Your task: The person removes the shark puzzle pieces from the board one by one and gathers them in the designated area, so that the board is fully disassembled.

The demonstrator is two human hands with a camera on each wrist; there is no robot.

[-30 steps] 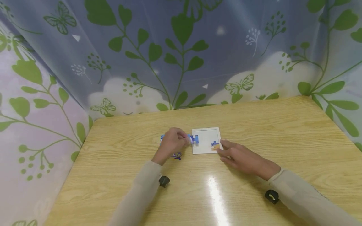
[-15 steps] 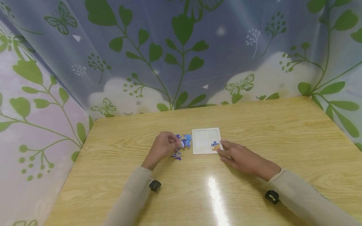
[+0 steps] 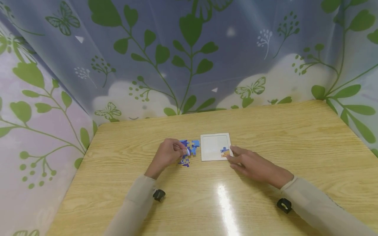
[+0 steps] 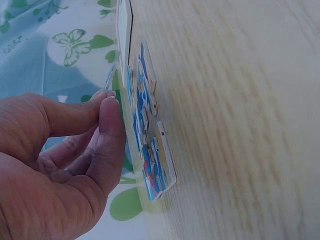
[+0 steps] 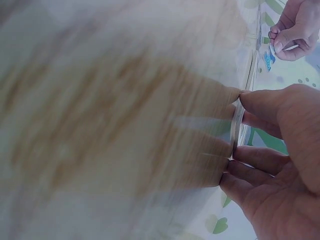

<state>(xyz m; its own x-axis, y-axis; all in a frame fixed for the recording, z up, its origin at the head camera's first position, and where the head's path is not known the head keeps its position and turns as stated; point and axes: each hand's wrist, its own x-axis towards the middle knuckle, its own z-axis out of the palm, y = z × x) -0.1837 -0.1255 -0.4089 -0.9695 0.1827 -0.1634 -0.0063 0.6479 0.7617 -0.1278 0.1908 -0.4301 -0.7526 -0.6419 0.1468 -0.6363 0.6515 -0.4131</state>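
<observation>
My left hand [image 3: 167, 153] pinches a blue-and-white jigsaw piece [image 3: 187, 151] between thumb and fingers, just above the loose pieces. In the left wrist view, the held piece [image 4: 109, 78] shows edge-on at the fingertips, off the table. Blue jigsaw pieces [image 3: 195, 143] lie close together left of a white square puzzle tray [image 3: 211, 144]; part of them is behind the fingers. One blue-and-orange piece [image 3: 225, 152] sits in the tray's near right corner. My right hand [image 3: 251, 164] touches that corner with thumb and fairly straight fingers; the right wrist view shows fingertips [image 5: 240, 152] along the tray's edge.
The wooden table [image 3: 265, 131] reaches back to a curtain [image 3: 165, 82] printed with leaves and butterflies. Another leaf-printed cloth [image 3: 35, 131] hangs at the left. Each wrist wears a small black device, such as the one [image 3: 284, 205] on the right.
My left hand has drawn back from the tray's left edge to over the loose pieces, with a piece pinched in its fingers. My right hand and the tray have stayed in place.
</observation>
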